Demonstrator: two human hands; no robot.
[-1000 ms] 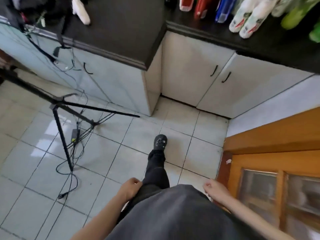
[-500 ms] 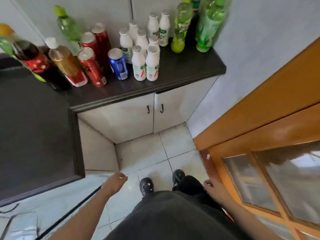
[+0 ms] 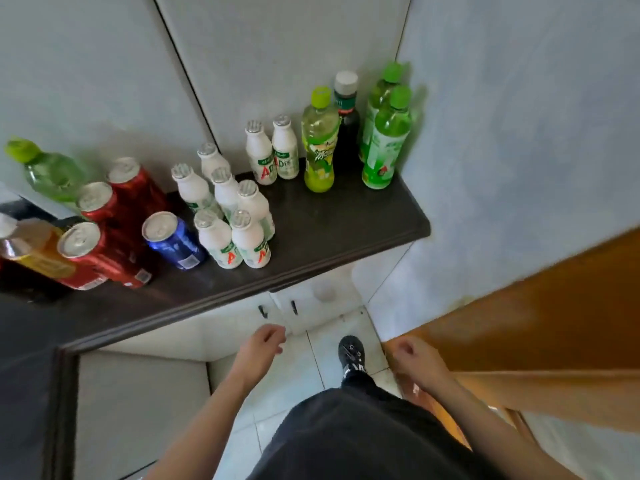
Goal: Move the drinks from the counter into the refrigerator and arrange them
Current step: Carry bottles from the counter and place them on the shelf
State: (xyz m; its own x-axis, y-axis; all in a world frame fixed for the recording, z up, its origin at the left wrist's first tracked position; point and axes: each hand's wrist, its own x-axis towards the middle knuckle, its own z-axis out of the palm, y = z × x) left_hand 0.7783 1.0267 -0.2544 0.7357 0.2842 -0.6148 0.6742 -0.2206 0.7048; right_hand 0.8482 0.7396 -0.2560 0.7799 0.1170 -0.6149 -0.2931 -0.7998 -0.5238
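Drinks grouped upright on dark tabletop, all at 12 o'clock from the hands. White bottles clustered at centre: five close together, touching or nearly so, one behind them, two more as a pair toward 1 o'clock. Blue can just beside the cluster at its 9 o'clock. Red cans beside the blue can, further toward 9 o'clock, three in number. Amber bottle at far 9 o'clock edge, partly cut off. Clear green bottle behind the red cans at 10 o'clock. Yellow-green bottle at 1 o'clock, dark bottle just behind it, two green bottles in the corner against the wall.

Left hand below the tabletop edge, over the cabinet doors, fingers loosely curled, holding nothing. Right hand at 3 o'clock from the left, well apart, loosely curled, empty, just beside the orange wooden door. Black shoe on tiled floor between the hands. Refrigerator outside the view.
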